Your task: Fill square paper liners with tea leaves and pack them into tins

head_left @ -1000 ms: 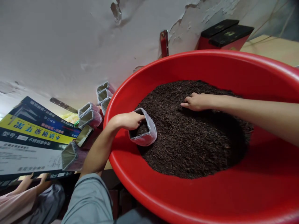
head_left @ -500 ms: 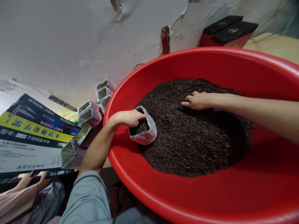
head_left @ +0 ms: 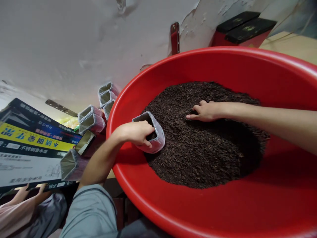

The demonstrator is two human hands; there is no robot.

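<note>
Dark, dry, leaf-like pieces (head_left: 198, 158) form a wide heap in a large red basin (head_left: 223, 211). At the heap's left edge, a plastic-lined container (head_left: 159, 140) leans with its mouth up and dark material inside. My left hand (head_left: 140, 133) lies over that mouth, thumb apart from the index finger; its other fingertips are hidden. Palm down, my right hand (head_left: 206, 111) rests on the upper middle of the heap with its fingers spread.
Several more lined containers (head_left: 91, 124) stand left of the basin, beside a printed cardboard box (head_left: 29, 142). Another person's hands (head_left: 32, 191) are under that box. Two red boxes with black lids (head_left: 250, 29) stand behind the basin, near the wall.
My left hand has turned and come further over the container's mouth, its thumb now showing. My right hand has slid slightly left across the heap, its fingers more spread. The view has shifted a little.
</note>
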